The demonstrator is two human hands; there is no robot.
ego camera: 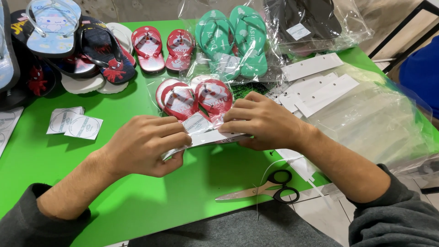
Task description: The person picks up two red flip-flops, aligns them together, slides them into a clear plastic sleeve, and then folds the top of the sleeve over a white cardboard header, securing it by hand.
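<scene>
Bagged pair of small red flip-flops (194,98) lies on the green table (55,160), toes pointing away from the person, clear bag w/ a round white sticker (197,122) at its near end. A white card header (212,137) runs across that near edge, and both hands are pinched on it. Left hand (146,144) grips the card's left end, fingers curled tight over, thumb under. Right hand (263,121) clamps the right end, fingers flat on top, closed on card + bag edge.

Just behind the grip: a loose red pair (162,48), then a bagged green pair (235,39) and a dark bagged pair (304,18) further back. Right of the right hand: blank white card strips (320,89) on a stack of clear bags (379,123). Near side, below the right wrist: scissors (267,187), black handles, blades shut, well apart from the hands. Left of the left hand: a few round-print stickers (75,122); beyond them, dark and light-blue cartoon flip-flops (73,41) piled at the table's far left corner.
</scene>
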